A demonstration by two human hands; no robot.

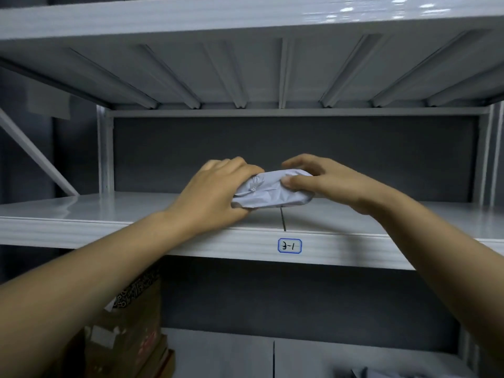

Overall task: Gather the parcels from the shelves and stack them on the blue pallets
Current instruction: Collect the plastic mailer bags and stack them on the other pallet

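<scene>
A small grey plastic-wrapped parcel (268, 192) lies on the white metal shelf (109, 214) at about chest height, near the front edge. My left hand (212, 195) grips its left end, fingers curled over the top. My right hand (321, 178) holds its right end, thumb pressed on the front and fingers over the back. Both arms reach up from below. No blue pallet is in view.
The shelf's front beam carries a blue-edged label (289, 245) reading "3-1". Another shelf (245, 75) closes overhead. On the lower level at left stand brown cardboard boxes (131, 331); pale parcels (381, 373) show at the bottom right. A white upright (105, 151) stands left.
</scene>
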